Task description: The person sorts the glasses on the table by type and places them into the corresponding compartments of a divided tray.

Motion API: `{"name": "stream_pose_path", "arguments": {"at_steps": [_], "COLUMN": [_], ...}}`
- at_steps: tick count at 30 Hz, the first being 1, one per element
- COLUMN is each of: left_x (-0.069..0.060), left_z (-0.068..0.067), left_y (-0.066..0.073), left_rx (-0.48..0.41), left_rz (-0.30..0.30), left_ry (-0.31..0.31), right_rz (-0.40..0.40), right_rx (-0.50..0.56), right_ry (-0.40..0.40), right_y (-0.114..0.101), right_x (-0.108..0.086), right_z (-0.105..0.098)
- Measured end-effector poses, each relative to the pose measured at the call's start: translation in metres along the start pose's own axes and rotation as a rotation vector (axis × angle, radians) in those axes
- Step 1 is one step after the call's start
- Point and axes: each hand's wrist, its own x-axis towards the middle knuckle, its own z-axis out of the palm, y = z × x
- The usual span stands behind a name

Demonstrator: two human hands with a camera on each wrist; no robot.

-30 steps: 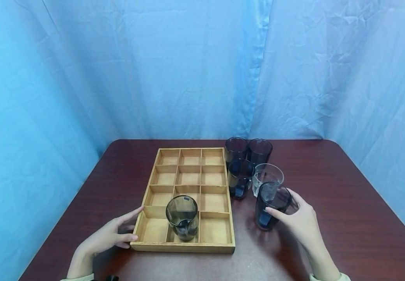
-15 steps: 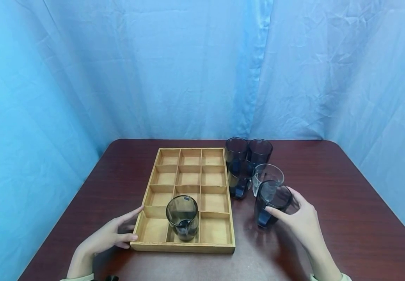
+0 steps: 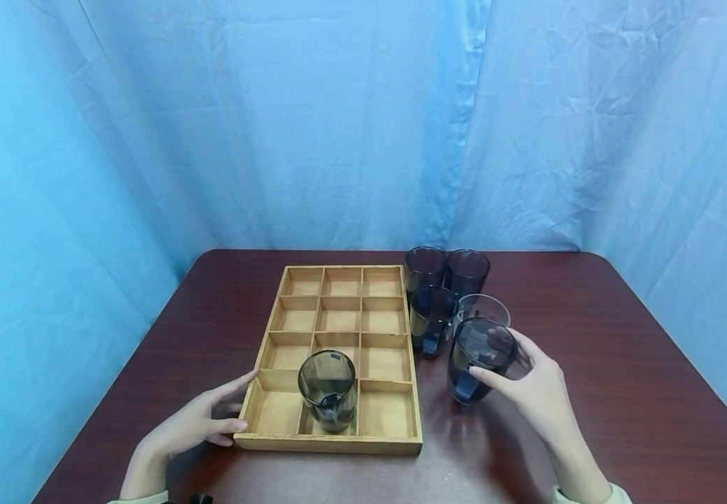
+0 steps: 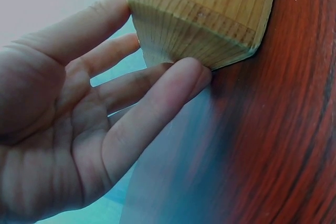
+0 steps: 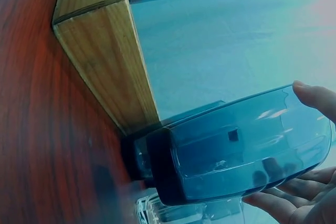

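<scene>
My right hand grips a dark tumbler glass near its rim, thumb on the near side and fingers on the far side. That glass is held slightly tilted, seemingly just above the table, right of a wooden compartment tray. The right wrist view shows the gripped glass from the side, with the thumb and fingertips on its wall. My left hand touches the tray's front left corner with extended fingers; the left wrist view shows the fingertips against this corner. A smoky glass stands in the tray's front middle compartment.
Right of the tray stand several other glasses: a dark one, two more dark ones at the back, and a clear glass partly hidden behind the held one. Blue curtains hang around the dark red table.
My right hand has raised the dark tumbler a little and carried it slightly left and away from me, tilting it. The left hand, the tray and the other glasses have stayed put.
</scene>
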Motion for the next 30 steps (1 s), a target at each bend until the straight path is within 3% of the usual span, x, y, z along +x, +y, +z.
{"name": "stream_pose_path", "arguments": {"at_steps": [5,19,26,30], "left_x": [0.0,-0.002,-0.002,-0.001], "left_z": [0.0,0.001,0.001,0.002], "left_y": [0.0,0.0,0.0,-0.001], "left_rx": [-0.005,-0.005,-0.003,-0.01], "left_rz": [0.003,-0.004,-0.004,-0.01], "left_ry": [-0.003,0.022,0.02,0.02], "right_rz": [-0.015,-0.124,-0.184,-0.218], "right_rx": [-0.02,0.08,0.023,0.049], "right_ry": [-0.007,-0.05,-0.04,-0.078], "right_y": [-0.004,-0.018,-0.03,-0.033], "right_x": [0.0,-0.001,-0.003,-0.004], "right_z": [0.001,0.019,0.028,0.037]}}
